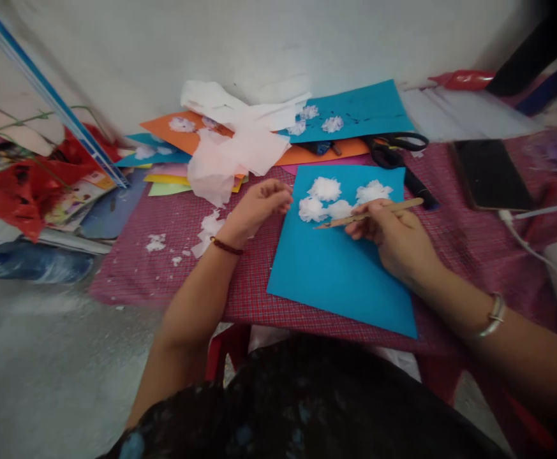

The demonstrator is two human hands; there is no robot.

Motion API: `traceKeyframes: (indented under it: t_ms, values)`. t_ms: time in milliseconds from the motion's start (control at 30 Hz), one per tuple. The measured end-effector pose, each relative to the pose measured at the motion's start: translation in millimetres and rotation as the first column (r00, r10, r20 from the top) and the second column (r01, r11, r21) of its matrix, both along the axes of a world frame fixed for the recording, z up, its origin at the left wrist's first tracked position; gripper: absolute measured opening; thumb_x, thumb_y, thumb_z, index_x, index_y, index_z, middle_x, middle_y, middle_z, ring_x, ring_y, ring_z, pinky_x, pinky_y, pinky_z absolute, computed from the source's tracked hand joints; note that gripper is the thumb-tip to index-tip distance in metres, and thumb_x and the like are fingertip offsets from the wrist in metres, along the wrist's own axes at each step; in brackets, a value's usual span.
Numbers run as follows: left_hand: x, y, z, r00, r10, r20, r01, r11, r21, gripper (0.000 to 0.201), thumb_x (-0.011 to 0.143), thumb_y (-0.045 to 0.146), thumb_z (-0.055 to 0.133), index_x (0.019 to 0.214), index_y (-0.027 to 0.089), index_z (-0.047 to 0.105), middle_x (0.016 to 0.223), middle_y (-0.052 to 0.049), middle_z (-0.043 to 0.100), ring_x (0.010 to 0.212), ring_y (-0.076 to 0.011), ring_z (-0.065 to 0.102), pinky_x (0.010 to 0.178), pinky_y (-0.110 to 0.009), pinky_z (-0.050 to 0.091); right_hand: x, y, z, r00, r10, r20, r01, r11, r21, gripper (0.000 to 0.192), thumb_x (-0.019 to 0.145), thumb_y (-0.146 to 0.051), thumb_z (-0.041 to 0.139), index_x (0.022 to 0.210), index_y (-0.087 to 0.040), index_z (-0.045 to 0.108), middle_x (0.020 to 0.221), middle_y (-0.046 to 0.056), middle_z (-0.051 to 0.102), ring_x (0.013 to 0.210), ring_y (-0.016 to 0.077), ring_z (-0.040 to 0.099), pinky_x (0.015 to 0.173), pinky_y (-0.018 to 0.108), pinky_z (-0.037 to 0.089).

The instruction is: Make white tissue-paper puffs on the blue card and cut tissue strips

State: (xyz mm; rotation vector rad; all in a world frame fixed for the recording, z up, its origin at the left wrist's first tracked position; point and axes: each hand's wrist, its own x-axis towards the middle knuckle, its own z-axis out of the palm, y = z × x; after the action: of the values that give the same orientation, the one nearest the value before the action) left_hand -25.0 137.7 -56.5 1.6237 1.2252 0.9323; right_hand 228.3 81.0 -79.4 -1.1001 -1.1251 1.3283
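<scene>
Text first: printed booklet (80,199) at far left has a colored cover, too blurred to read; rear blue sheet (378,105) carries dark strokes, can't resolve them as letters; dark slab-like device (491,173) at right has its dark face up, white cable (522,239) near its lower edge.

Containers: bluish clear plastic bottle (34,261) lies on its side, lower left, contents can't be made out; crumpled red plastic bag (14,194) sits above it, inside hidden.

Work: front blue sheet (328,274) lies on the checked cloth (254,296), white tufts (326,189) clustered on its upper half; right hand (397,239) is over the sheet, pinching a wooden stick (338,222) between thumb and fingers, pointed end angled down-left just below the tufts, contact can't tell; left hand (263,204) is just off the sheet's left edge, fingers curled, can't tell if tips press together; black scissors (387,153) near the sheet's top right corner; white tissue (240,150) heaped behind.
</scene>
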Motion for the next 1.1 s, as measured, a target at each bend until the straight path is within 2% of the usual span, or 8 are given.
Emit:
traceKeyframes:
  t_ms: [133, 233, 400, 500, 633, 867, 967, 1100]
  values:
    - [-56, -15, 33.9, 0.951, 0.243, 0.19, -0.261, 0.962, 0.081, 0.022, 0.097, 0.032, 0.049, 0.081, 0.02, 0.058, 0.08, -0.002, 0.066, 0.067, -0.0089, 0.06, 0.067, -0.025, 0.053, 0, 3, 0.4, 0.999, -0.021, -0.048, 0.018, 0.999, -0.044, 0.018, 0.09, -0.032, 0.061, 0.076, -0.021, 0.065, 0.063, 0.001, 0.064, 0.06, 0.0126, 0.06, 0.063, 0.028, 0.046]
    - [-83, -40, 41.3, 0.945, 0.31, 0.101, -0.324, 0.929, 0.181, 0.033, 0.096, 0.037, 0.05, 0.071, 0.019, 0.061, 0.071, -0.001, 0.062, 0.066, -0.0091, 0.058, 0.067, -0.025, 0.05, 0, 3, -0.7, 0.999, -0.007, -0.034, 0.006, 0.999, -0.035, 0.019, 0.09, -0.032, 0.061, 0.076, -0.021, 0.066, 0.061, 0.001, 0.062, 0.059, 0.0125, 0.058, 0.063, 0.028, 0.045]
    - [-85, -68, 20.1, 0.83, 0.276, -0.485, -0.046, 0.9, 0.434, 0.005, 0.082, 0.024, 0.069, 0.085, 0.02, 0.07, 0.108, -0.007, 0.069, 0.107, -0.0218, 0.062, 0.1, -0.042, 0.046, -1, 3, -4.0, 1.0, 0.022, 0.02, -0.022, 1.0, -0.016, 0.019, 0.091, -0.032, 0.06, 0.078, -0.02, 0.067, 0.064, 0.002, 0.064, 0.061, 0.0133, 0.059, 0.066, 0.03, 0.045]
    - [-77, -62, 5.8, 0.696, 0.234, -0.679, 0.103, 0.903, 0.417, 0.024, 0.078, 0.018, 0.071, 0.102, 0.023, 0.071, 0.139, -0.011, 0.055, 0.131, -0.0302, 0.048, 0.111, -0.053, 0.037, 0, 3, -4.5, 0.999, 0.023, 0.041, -0.023, 1.0, 0.005, 0.02, 0.093, -0.032, 0.058, 0.079, -0.021, 0.067, 0.064, 0.002, 0.063, 0.061, 0.0136, 0.059, 0.066, 0.032, 0.044]
    - [-74, -46, 3.8, 0.685, 0.153, -0.712, 0.142, 0.931, 0.336, 0.007, 0.081, 0.017, 0.068, 0.087, 0.021, 0.07, 0.144, -0.009, 0.051, 0.136, -0.0314, 0.044, 0.113, -0.055, 0.034, -1, 2, -1.5, 0.998, 0.025, 0.05, -0.025, 1.0, -0.006, 0.021, 0.093, -0.03, 0.057, 0.078, -0.021, 0.067, 0.065, 0.003, 0.063, 0.061, 0.0143, 0.059, 0.067, 0.035, 0.044]
    - [-76, -44, 47.5, 0.864, 0.062, -0.5, 0.13, 0.931, 0.341, 0.004, 0.089, 0.019, 0.059, 0.087, 0.02, 0.062, 0.138, -0.009, 0.057, 0.13, -0.0222, 0.053, 0.11, -0.045, 0.042, -3, 2, 6.6, 0.998, 0.013, 0.065, -0.012, 1.0, -0.012, 0.021, 0.094, -0.025, 0.053, 0.076, -0.021, 0.066, 0.065, 0.005, 0.063, 0.059, 0.014, 0.058, 0.065, 0.036, 0.044]
    - [-73, -45, 51.8, 0.807, 0.056, -0.589, 0.179, 0.926, 0.333, 0.004, 0.086, 0.017, 0.062, 0.084, 0.02, 0.064, 0.138, -0.008, 0.057, 0.131, -0.0234, 0.051, 0.112, -0.046, 0.04, -4, 1, 9.7, 0.997, 0.006, 0.076, -0.005, 1.0, -0.016, 0.02, 0.093, -0.025, 0.053, 0.077, -0.021, 0.065, 0.065, 0.005, 0.063, 0.059, 0.0142, 0.058, 0.065, 0.035, 0.045]
    - [-70, -43, 30.9, 0.637, 0.078, -0.767, 0.179, 0.953, 0.246, 0.008, 0.078, 0.014, 0.07, 0.084, 0.02, 0.069, 0.138, -0.011, 0.055, 0.135, -0.031, 0.046, 0.114, -0.055, 0.034, -3, 2, 9.2, 0.996, 0.009, 0.089, -0.009, 1.0, -0.01, 0.019, 0.093, -0.024, 0.053, 0.077, -0.02, 0.063, 0.064, 0.004, 0.062, 0.06, 0.0139, 0.058, 0.066, 0.034, 0.046]
